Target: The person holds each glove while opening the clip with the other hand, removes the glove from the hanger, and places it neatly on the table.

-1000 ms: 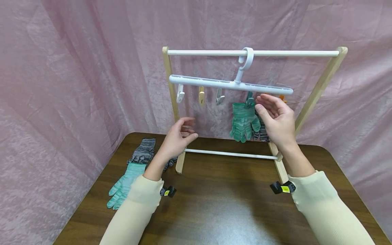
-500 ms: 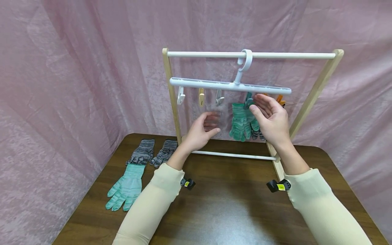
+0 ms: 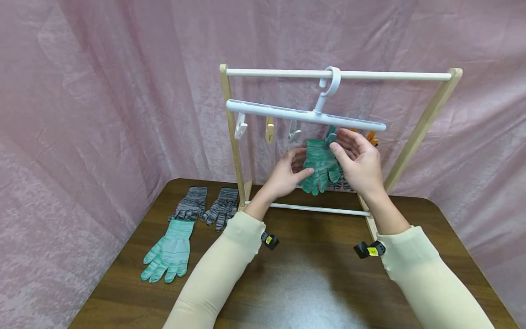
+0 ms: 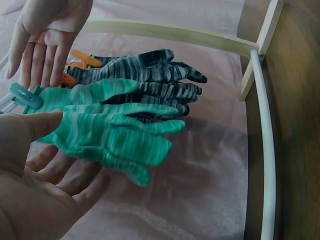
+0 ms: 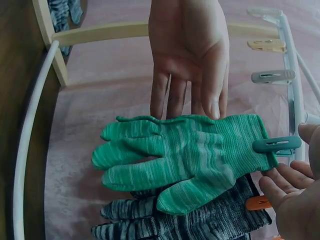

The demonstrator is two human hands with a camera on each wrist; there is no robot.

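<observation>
Hanging from a teal clip (image 5: 276, 145) on the white clip hanger (image 3: 306, 115), the green striped glove (image 3: 319, 163) sits between both hands. Left hand (image 3: 285, 176) is flat and relaxed, thumb against the glove's palm side, fingers behind it, gripping nothing. Right hand (image 3: 361, 165) is loosely spread beside the clip, fingertips near the cuff. A grey striped glove (image 5: 200, 220) hangs just behind on an orange clip (image 5: 257, 203).

Staged recording set, not a lived-in room: pink velvet backdrop (image 3: 102, 91) draped behind brown wooden table (image 3: 312, 283), small tabletop drying rack (image 3: 341, 74) with clip hanger (image 3: 304, 114)
</observation>
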